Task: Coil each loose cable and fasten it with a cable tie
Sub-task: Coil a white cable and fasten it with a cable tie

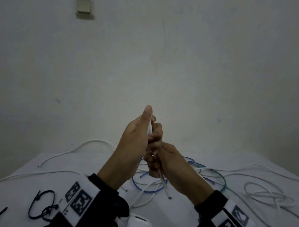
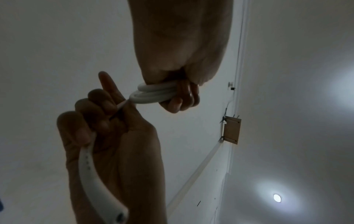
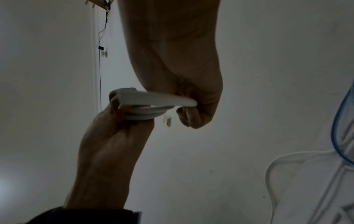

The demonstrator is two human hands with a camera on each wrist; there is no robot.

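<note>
A: Where's the white cable?

B: Coiled small, clamped in the left hand; the right hand grips its tail at 5 o'clock.

A: Handling?

B: Light, springy. Probably pinch across all loops.

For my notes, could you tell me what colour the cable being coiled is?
White; the coiled cable shows best in the left wrist view.

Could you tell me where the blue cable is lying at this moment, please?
In the head view the blue cable lies looped on the white table, below and right of the raised hands, tangled among loose white cables.
</note>
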